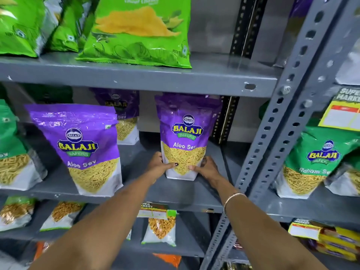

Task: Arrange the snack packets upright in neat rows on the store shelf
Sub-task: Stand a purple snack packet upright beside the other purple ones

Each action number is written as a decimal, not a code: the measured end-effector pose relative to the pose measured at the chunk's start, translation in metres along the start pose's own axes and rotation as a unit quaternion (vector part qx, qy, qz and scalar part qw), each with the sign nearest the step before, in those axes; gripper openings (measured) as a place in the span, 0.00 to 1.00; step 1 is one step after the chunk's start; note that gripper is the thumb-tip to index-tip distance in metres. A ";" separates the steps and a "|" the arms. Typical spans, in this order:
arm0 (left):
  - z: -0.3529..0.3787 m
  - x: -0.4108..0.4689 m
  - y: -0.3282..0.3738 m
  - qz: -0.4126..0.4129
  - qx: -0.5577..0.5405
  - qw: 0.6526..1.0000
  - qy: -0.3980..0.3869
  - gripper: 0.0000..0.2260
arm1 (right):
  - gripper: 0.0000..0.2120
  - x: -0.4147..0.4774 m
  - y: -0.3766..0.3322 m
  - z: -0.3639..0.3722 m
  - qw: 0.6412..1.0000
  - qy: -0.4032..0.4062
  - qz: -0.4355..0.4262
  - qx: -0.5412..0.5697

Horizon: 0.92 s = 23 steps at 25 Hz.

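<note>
Grey steel shelf point(175, 193), middle tier of a slotted-angle rack. Purple Aloo Sev packet point(185, 137) stands upright on it, right of centre, base on the shelf. Left hand point(158, 165) grips its lower left edge, thumb across the front; right hand point(205, 168) grips the lower right edge, thin bangle point(232, 198) on that wrist. Second Aloo Sev packet point(81, 147) stands near the front edge to the left, leaning slightly, well apart from the held one. Third purple packet point(121, 115) sits further back between them. Green chips bag point(140, 30) on the tier above.
</note>
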<state>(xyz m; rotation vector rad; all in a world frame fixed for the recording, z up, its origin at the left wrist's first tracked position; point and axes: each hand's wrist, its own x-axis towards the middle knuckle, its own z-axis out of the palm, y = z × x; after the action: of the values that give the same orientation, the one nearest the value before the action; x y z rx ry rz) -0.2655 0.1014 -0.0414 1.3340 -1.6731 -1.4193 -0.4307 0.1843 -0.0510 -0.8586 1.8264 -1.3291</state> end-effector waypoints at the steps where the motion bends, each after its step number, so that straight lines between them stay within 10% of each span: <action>1: -0.001 -0.005 -0.001 0.004 0.005 1.000 0.003 0.18 | 0.25 -0.003 0.003 -0.002 1.000 -0.002 -0.006 -0.009; 14: -0.018 -0.071 -0.017 -0.017 0.173 0.985 -0.010 0.24 | 0.20 -0.080 0.009 -0.006 1.000 -0.009 0.005 -0.028; 23: -0.015 -0.087 -0.008 -0.009 0.247 0.969 0.004 0.32 | 0.43 -0.081 0.008 -0.004 0.998 -0.018 0.004 -0.060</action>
<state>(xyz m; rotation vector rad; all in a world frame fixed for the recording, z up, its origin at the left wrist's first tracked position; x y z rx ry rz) -0.2197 0.1760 -0.0293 1.6118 -2.1018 -1.0340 -0.3923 0.2561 -0.0443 -0.9308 1.8951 -1.2010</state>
